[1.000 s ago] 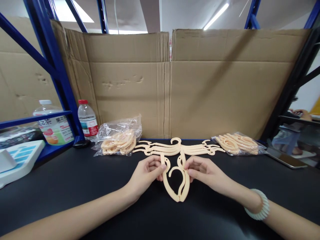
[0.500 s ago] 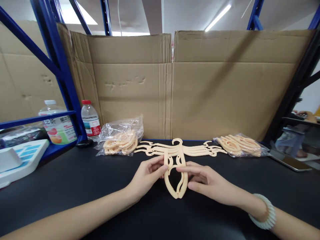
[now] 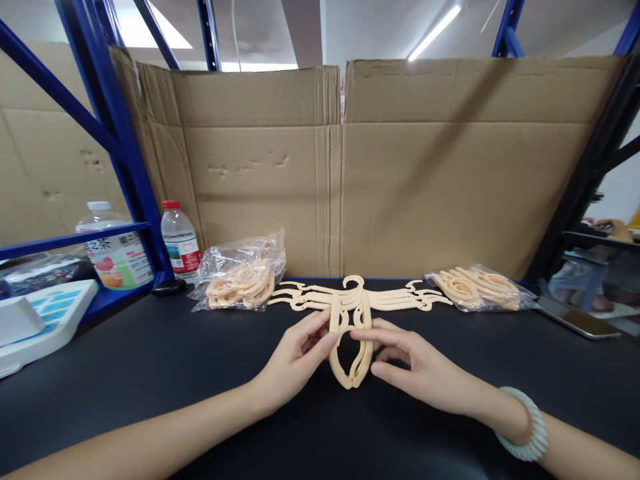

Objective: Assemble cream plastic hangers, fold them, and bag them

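Folded hanger between left hand and right hand.

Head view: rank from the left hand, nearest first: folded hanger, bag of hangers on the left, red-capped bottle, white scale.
1. Folded hanger: pinched by the left hand, centre of the table.
2. Bag of hangers: behind the hand, to its left.
3. Red-capped bottle: farther left, by the blue post.
4. White scale: far left edge.

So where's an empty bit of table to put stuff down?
Bare black table lies left of the left hand, before the bagged hangers, and right of the right hand. The back row by the hanger pile is crowded.
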Motion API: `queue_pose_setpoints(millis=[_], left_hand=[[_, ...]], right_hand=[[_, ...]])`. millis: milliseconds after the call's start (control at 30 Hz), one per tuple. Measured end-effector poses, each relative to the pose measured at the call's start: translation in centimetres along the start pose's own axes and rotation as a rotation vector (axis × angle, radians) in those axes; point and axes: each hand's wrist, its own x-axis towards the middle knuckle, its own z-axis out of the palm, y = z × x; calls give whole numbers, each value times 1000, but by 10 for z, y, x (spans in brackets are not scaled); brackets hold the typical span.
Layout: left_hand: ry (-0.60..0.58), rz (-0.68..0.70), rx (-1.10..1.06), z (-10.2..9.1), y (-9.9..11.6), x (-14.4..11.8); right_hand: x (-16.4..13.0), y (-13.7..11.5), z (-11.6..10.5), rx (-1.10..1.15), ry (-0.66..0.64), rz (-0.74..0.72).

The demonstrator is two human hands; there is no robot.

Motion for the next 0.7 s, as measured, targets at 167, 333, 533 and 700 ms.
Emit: queue_pose_setpoints(millis=[167,333,533,700], left_hand=[[2,70,82,-1,-3,-4],[17,48,-13,-1,-10,0],[7,-24,-142,-1,-11,6],[40,-80,-163,0,-11,7]], right_hand=[[-2,2,2,9,13,-25],[-4,0,4,-19,-33,-77],[-4,-3,4,-158,-40,-98],[-4,0,7,-163,-10,-97]])
